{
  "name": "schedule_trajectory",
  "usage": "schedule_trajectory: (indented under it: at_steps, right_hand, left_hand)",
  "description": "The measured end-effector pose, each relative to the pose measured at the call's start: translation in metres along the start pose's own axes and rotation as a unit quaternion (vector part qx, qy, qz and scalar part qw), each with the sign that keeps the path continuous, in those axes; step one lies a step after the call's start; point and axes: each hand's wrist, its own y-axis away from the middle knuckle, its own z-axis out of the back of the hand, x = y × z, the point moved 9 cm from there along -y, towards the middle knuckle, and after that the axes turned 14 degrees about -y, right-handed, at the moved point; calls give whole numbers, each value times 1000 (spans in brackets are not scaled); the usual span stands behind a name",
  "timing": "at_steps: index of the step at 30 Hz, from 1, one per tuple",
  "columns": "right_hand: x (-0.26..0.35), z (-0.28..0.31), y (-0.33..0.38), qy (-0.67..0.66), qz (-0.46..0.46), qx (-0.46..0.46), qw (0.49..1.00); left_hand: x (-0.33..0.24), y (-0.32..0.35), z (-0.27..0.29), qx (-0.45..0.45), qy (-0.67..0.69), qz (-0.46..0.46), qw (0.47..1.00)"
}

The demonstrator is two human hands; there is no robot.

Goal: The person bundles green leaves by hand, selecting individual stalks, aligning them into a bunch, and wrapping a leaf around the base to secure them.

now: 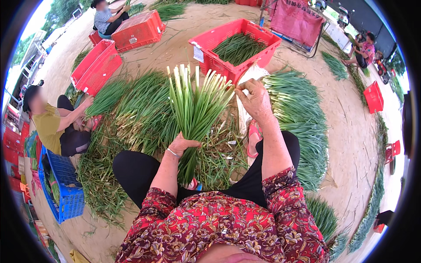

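Note:
My left hand is wrapped round the middle of a bunch of long green stalks, which look like garlic chives or scallions. Their pale cut ends fan out at the top, pointing away from me, and the dark leaves hang down toward my lap. At the right edge of the fan, my right hand pinches with thumb and forefinger by the end of one stalk. Whether a stalk sits between those fingertips is too small to tell. Beyond the bunch, a loose pile of untrimmed stalks lies on the left.
Rows of cleaned stalks lie to my right. A red crate holding greens stands ahead; another red crate and a blue crate are at left. Leaf scraps cover the ground. A co-worker in yellow sits close on the left.

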Motion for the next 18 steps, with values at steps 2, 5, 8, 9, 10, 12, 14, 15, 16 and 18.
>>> schedule_trajectory:
  at_steps: [2,5,8,9,10,12,14,15,16,18]
  right_hand:
    - [31,9,3,54,172,-72,981]
    - [18,8,3,126,146,-107,975]
    - [4,4,3,170,87,-99,977]
    - [0,3,4,166,67,-89,980]
    - [-5,2,4,161,47,-78,983]
    - [-18,2,3,115,0,-62,991]
    - [-33,2,3,29,-58,-39,997]
    - [-37,0,2,-35,-90,-22,995]
    - [-40,-3,2,-99,-122,-6,988]
    - [-39,-7,4,-86,-136,36,986]
  left_hand:
    - [2,1,-2,5,-11,1,1000]
    - [1,6,-7,16,-28,15,999]
    - [0,9,-9,40,-25,27,999]
    - [0,9,-11,48,-30,24,998]
    - [-1,8,-12,56,-35,21,998]
    - [-6,9,-15,60,-39,14,997]
    - [-15,12,-20,53,-39,8,998]
    - [-16,12,-20,59,-40,2,997]
    - [-16,13,-20,65,-42,-3,997]
    - [-17,14,-22,74,-39,-7,996]
